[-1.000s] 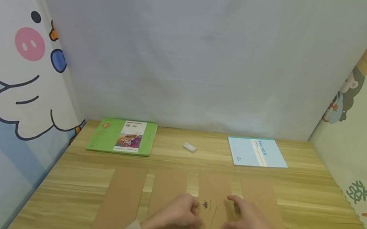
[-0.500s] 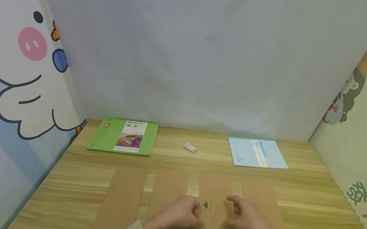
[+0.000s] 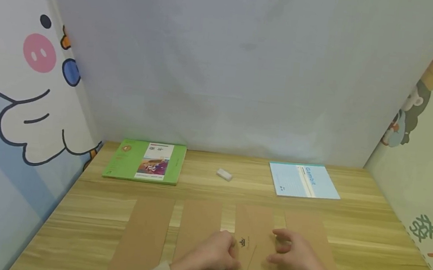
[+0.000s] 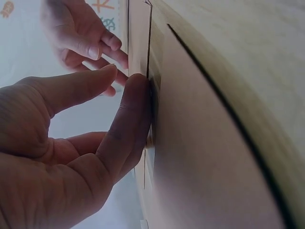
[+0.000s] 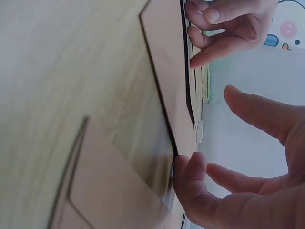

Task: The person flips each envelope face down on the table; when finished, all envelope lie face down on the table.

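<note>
Several brown paper envelopes lie side by side on the table. The third from the left, an envelope (image 3: 256, 220) with a small black crown print and a slanted flap edge, lies between my hands. At its left edge is my left hand (image 3: 217, 253), fingertips bent down at the paper and thumb apart from them in the left wrist view. My right hand (image 3: 296, 254) is at its right edge, thumb and fingers spread apart; in the right wrist view its fingertips (image 5: 181, 164) are right at the envelope's edge. Neither hand pinches the paper.
Two more envelopes lie left of the crown one, including a plain envelope (image 3: 201, 217) partly under my left forearm. Another envelope (image 3: 309, 228) lies to the right. Farther back are a green book (image 3: 126, 160), a white eraser (image 3: 224, 174) and a light blue notebook (image 3: 295, 180).
My right hand has shifted slightly to the right, its fingers drawn a little away from the envelope's middle. My left hand and the envelopes have hardly moved.
</note>
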`<action>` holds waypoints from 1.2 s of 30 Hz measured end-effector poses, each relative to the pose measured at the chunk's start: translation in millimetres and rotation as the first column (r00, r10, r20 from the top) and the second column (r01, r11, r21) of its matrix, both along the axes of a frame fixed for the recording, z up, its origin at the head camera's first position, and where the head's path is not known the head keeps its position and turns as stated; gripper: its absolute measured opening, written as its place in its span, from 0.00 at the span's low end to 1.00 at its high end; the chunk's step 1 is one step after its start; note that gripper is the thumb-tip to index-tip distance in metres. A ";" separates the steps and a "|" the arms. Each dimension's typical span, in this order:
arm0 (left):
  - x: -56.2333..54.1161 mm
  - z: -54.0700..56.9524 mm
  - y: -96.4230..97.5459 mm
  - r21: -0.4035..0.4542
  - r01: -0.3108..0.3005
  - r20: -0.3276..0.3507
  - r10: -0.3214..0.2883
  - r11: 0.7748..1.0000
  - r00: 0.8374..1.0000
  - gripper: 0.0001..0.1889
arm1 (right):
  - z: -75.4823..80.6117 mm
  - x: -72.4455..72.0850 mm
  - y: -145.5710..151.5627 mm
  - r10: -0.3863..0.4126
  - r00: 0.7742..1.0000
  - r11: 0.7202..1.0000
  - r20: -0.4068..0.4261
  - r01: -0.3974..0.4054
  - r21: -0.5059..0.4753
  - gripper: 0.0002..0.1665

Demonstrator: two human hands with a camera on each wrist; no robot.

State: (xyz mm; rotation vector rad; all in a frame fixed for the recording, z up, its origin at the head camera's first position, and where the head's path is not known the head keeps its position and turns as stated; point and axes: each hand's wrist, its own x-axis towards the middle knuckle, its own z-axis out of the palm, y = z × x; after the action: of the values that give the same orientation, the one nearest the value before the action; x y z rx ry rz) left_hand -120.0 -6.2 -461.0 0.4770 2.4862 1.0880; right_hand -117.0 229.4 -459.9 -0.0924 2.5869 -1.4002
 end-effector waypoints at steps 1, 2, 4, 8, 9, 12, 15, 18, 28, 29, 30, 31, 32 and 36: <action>0.2 0.2 0.3 -0.007 -0.002 -0.008 0.002 1.000 1.000 0.13 | -0.1 -0.6 1.2 0.001 1.000 1.000 0.011 -0.001 -0.020 0.45; 0.4 0.5 0.5 -0.015 -0.002 -0.018 0.002 1.000 1.000 0.13 | -0.3 -1.4 2.7 0.011 1.000 0.999 0.016 -0.010 -0.041 0.46; 0.7 0.5 0.9 -0.018 -0.004 -0.039 0.003 1.000 0.999 0.14 | -0.3 -2.8 6.1 0.032 0.999 0.997 0.024 -0.030 -0.075 0.46; 0.9 -0.7 2.1 -0.014 0.004 -0.074 -0.005 1.000 0.997 0.14 | 1.0 -5.3 13.1 0.100 0.995 0.985 0.025 -0.096 -0.145 0.43; 0.9 -1.1 2.5 -0.007 0.004 -0.074 -0.005 1.000 0.997 0.14 | 1.6 -5.6 14.5 0.112 0.993 0.982 0.023 -0.108 -0.153 0.42; 0.3 -2.0 3.9 0.010 0.012 -0.072 -0.011 1.000 0.997 0.13 | 3.4 -6.3 17.5 0.141 0.990 0.977 0.014 -0.137 -0.163 0.38; -0.8 -2.7 4.9 0.039 0.017 -0.064 -0.015 0.999 0.998 0.11 | 5.7 -6.8 19.4 0.171 0.985 0.973 -0.004 -0.170 -0.157 0.35; -2.1 -3.5 5.8 0.053 0.026 -0.073 -0.022 0.998 0.997 0.12 | 7.5 -7.1 20.9 0.196 0.980 0.967 -0.026 -0.198 -0.158 0.34; -5.7 -4.2 9.5 0.058 0.030 -0.059 -0.026 0.998 0.998 0.30 | 9.7 -8.0 22.6 0.224 0.974 0.918 -0.034 -0.223 -0.328 0.38; -6.1 -4.2 9.9 0.062 0.028 -0.053 -0.025 0.998 0.998 0.31 | 10.1 -8.2 22.4 0.228 0.973 0.914 -0.030 -0.224 -0.339 0.38; -6.4 -4.0 10.3 0.064 0.028 -0.053 -0.025 0.998 0.998 0.31 | 10.4 -8.2 22.2 0.229 0.973 0.910 -0.022 -0.222 -0.351 0.39; -6.7 -4.0 10.5 0.065 0.027 -0.053 -0.024 0.998 0.998 0.31 | 10.8 -8.1 22.1 0.235 0.972 0.904 -0.013 -0.224 -0.364 0.40; -7.0 -4.0 10.7 0.067 0.025 -0.054 -0.022 0.997 0.998 0.31 | 11.0 -8.4 22.0 0.248 0.969 0.898 -0.008 -0.233 -0.375 0.40; -8.0 -3.5 11.3 0.060 0.018 -0.065 -0.014 0.998 0.998 0.31 | 9.3 -9.3 21.5 0.327 0.945 0.861 0.017 -0.291 -0.416 0.43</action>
State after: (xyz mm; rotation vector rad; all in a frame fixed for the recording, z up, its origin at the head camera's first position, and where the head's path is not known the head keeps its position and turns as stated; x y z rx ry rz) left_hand -128.0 5.1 -464.5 0.5570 2.5064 1.1621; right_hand -126.2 250.9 -450.6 -0.4760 2.0509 -1.7427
